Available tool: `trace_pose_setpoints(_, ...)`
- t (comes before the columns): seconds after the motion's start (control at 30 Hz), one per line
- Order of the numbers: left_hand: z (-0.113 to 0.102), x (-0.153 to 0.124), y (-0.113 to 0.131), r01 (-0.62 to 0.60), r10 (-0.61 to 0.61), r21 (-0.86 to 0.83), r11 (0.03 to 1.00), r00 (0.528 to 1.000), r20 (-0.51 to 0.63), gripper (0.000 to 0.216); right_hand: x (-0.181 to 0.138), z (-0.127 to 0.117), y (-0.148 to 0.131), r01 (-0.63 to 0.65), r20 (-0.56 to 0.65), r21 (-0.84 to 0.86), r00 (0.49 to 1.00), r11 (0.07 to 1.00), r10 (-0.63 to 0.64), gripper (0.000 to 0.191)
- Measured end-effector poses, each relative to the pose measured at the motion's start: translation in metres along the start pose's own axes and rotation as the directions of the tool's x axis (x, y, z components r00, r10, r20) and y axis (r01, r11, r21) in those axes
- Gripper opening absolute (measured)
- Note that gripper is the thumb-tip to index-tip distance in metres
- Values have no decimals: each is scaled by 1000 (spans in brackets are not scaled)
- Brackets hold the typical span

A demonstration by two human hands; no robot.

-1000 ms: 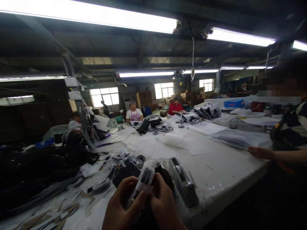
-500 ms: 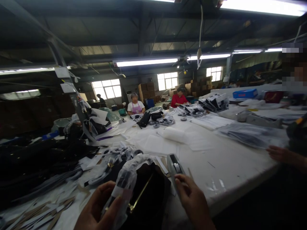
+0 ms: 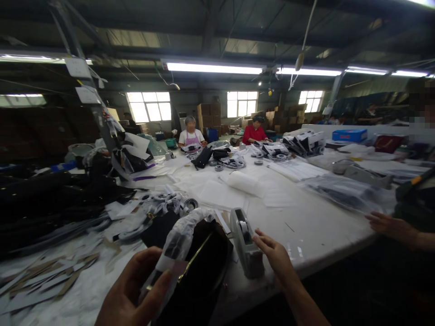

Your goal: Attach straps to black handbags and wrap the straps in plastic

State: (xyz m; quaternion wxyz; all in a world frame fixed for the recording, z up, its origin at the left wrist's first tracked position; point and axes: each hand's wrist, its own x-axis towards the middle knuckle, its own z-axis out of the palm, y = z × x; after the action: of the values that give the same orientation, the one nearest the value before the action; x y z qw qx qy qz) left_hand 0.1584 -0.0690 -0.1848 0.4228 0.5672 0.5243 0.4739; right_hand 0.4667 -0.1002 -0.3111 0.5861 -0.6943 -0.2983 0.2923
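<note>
My left hand is closed around the wrapped handle of a black bag. Clear plastic and white wrapping cover this handle, and a gold-coloured strip runs along the bag's opening. Just right of the bag, a grey tape dispenser stands on the table. Beside the dispenser is my right hand, fingers stretched toward its upper part and nothing visible in them. Whether the fingertips touch the dispenser is hard to tell.
Cardboard and paper strips litter the white table at left, near a dark heap of bags. Coiled wrapped straps lie behind my bag. At right, a co-worker's hand is beside a plastic-covered item. Two people sit across the table.
My right hand has drawn to the right of the tape dispenser and its fingers have straightened, so more of the dispenser shows. My left hand keeps its hold on the handle. The view has shifted.
</note>
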Motion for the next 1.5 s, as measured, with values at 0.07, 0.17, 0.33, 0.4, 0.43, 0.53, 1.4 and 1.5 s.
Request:
trace_pose_setpoints(0.07,-2,-2,2,6,-6,-28,1000,1000,11,56,-11,-3,-10,23,-31,82,999,996,-20,42)
trace_pose_setpoints(0.17,-4,-5,4,0,2,-48,999,1000,31,55,-30,-4,-19,26,-56,201,998,979,-15,44)
trace_pose_setpoints(0.33,-8,-5,4,-19,23,-65,998,998,62,52,-55,3,6,-118,-37,357,989,927,140,52)
trace_pose_setpoints(0.4,-9,-5,4,-31,36,-74,997,997,69,50,-58,7,23,-168,-46,411,978,896,205,53)
trace_pose_setpoints(0.43,-10,-4,4,-38,44,-79,996,997,68,50,-58,8,32,-187,-54,428,971,884,232,54)
trace_pose_setpoints(0.53,-10,-3,3,-50,56,-100,994,996,67,49,-58,8,52,-203,-98,433,958,878,270,56)
trace_pose_setpoints(1.4,-13,-8,2,-170,193,-132,977,964,186,39,-129,99,-125,269,446,162,838,949,-314,32)
trace_pose_setpoints(1.5,-14,-5,0,-166,193,-144,975,961,197,38,-128,97,-124,218,518,247,794,944,-319,30)
